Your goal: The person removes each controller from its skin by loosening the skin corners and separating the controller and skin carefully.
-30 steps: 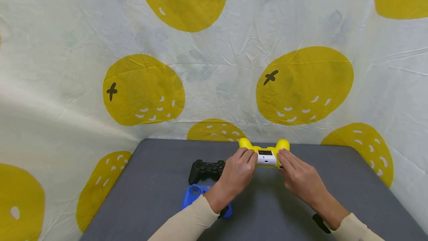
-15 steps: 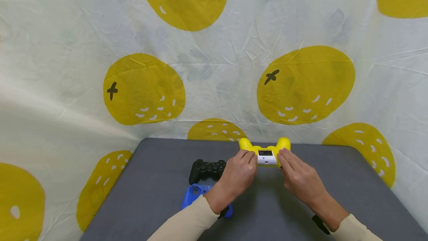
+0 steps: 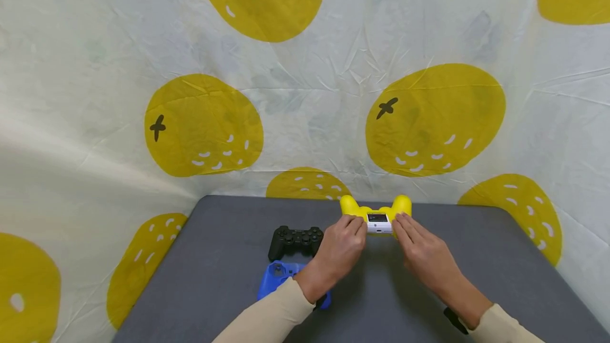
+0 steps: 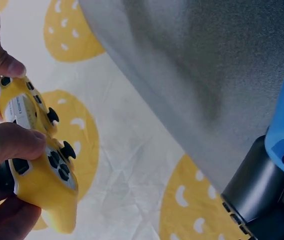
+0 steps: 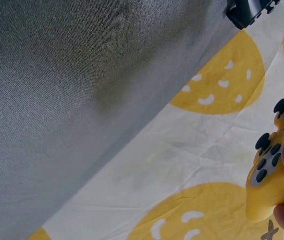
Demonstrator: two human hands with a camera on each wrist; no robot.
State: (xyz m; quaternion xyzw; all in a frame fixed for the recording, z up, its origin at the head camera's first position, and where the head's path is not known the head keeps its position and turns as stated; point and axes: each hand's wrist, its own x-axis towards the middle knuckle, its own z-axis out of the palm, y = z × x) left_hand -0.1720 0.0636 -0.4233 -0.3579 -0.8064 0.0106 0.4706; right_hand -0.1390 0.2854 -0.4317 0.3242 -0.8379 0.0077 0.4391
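Note:
Both hands grip a yellow game controller (image 3: 402, 205) above the far part of the table, its handles pointing away and a white label side facing the head camera. My left hand (image 3: 341, 247) holds one end. In the left wrist view its thumb lies along the top edge of the yellow shell, with fingers curled behind. At the other end my right hand (image 3: 425, 253) pinches the shell between thumb and fingers. Black thumbsticks (image 5: 263, 141) and round buttons show on the controller's face in the right wrist view.
On the grey table (image 3: 229, 263), left of the hands, lies a black game controller (image 3: 295, 240). Nearer is a blue controller (image 3: 278, 278), partly hidden under the left forearm. A white cloth with yellow fruit shapes (image 3: 305, 126) hangs behind the table.
The right hand has shifted slightly left along the yellow controller. Both hands keep hold of it, and the other controllers have stayed in place.

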